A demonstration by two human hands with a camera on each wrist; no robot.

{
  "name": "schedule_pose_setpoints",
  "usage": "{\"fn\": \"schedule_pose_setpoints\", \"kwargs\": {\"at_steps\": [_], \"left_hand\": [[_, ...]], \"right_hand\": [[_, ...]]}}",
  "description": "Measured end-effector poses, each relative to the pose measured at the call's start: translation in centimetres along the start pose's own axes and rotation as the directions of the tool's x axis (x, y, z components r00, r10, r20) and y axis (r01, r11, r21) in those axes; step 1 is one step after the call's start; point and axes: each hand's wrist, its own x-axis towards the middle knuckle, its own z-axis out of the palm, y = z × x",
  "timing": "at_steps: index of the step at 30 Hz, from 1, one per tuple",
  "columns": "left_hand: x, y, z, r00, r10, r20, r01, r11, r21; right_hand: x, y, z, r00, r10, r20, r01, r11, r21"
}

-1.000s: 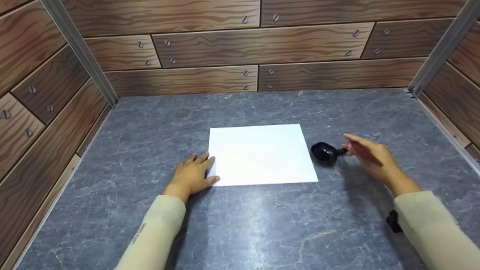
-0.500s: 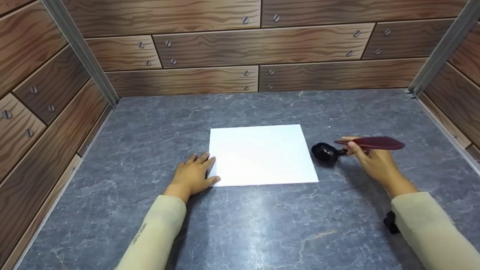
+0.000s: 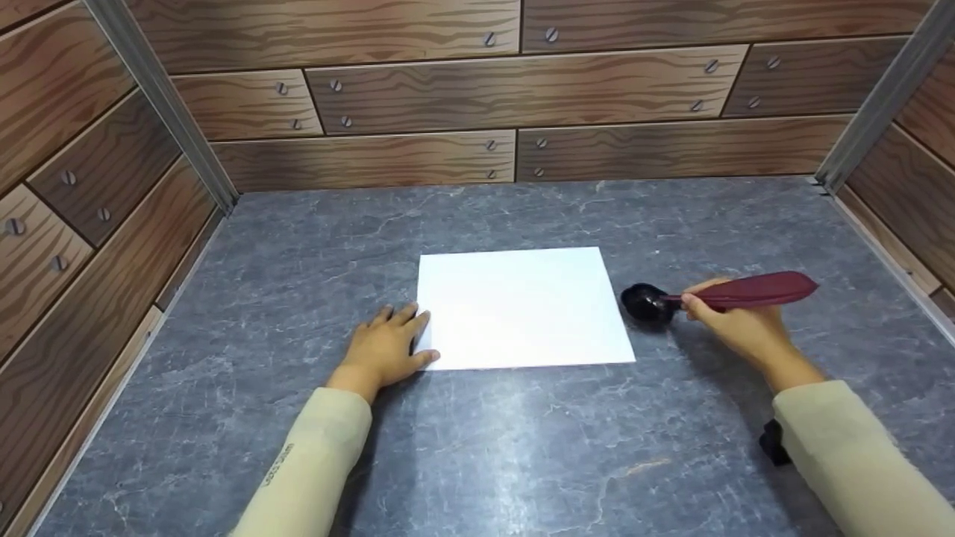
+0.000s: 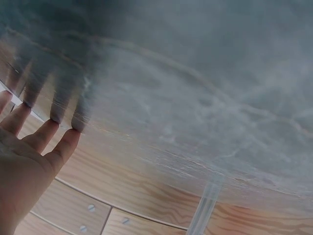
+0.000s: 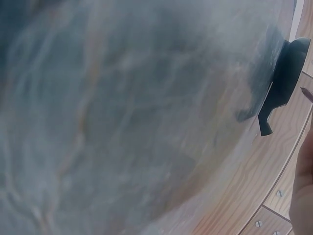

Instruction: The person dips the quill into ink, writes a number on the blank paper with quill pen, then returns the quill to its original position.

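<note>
Our right hand (image 3: pixel 735 328) pinches a red quill (image 3: pixel 753 289) low on its shaft, tip over the black inkpot (image 3: pixel 646 304) just right of the paper (image 3: pixel 522 309). The quill looks light and thin, likely fragile, best held near the nib. Our left hand (image 3: pixel 384 350) lies spread, pressing the paper's corner

Your left sleeve (image 3: pixel 298 466) carries a short line of small dark print running along the forearm, but it is too small and blurred for you to read any letter of it. The white sheet of paper (image 3: pixel 522 307) in the middle of the table is blank on the side you see. You can read no other writing, brand, number or sign.
</note>
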Motion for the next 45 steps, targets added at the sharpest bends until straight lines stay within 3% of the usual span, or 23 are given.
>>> {"fn": "schedule_pose_setpoints", "kwargs": {"at_steps": [8, 15, 22, 36, 40, 45], "left_hand": [[0.2, 0.0, 0.1, 1.000, -0.008, 0.007, 0.008, 1.000, 0.004], [0.3, 0.0, 0.1, 1.000, -0.013, 0.010, 0.013, 1.000, -0.001], [0.2, -0.1, 0.1, 1.000, -0.016, 0.010, 0.016, 1.000, 0.004], [0.2, 0.0, 0.1, 1.000, -0.016, 0.006, 0.016, 1.000, 0.000], [0.2, 0.0, 0.1, 1.000, -0.015, 0.007, 0.015, 1.000, 0.002], [0.1, 0.1, 0.0, 1.000, -0.014, 0.006, 0.014, 1.000, 0.002]], "right_hand": [[0.0, 0.0, 0.2, 0.998, 0.066, 0.015, -0.066, 0.998, -0.019], [0.0, 0.1, 0.3, 0.997, 0.053, 0.062, -0.049, 0.996, -0.068], [0.1, 0.2, 0.5, 0.998, 0.026, 0.051, -0.023, 0.998, -0.050], [0.9, -0.6, -0.3, 0.995, 0.087, 0.046, -0.087, 0.996, -0.005], [1.3, -1.0, -0.2, 0.992, 0.122, 0.031, -0.123, 0.992, 0.016], [1.9, -1.7, 0.4, 0.990, 0.135, -0.049, -0.136, 0.991, -0.012]]}}
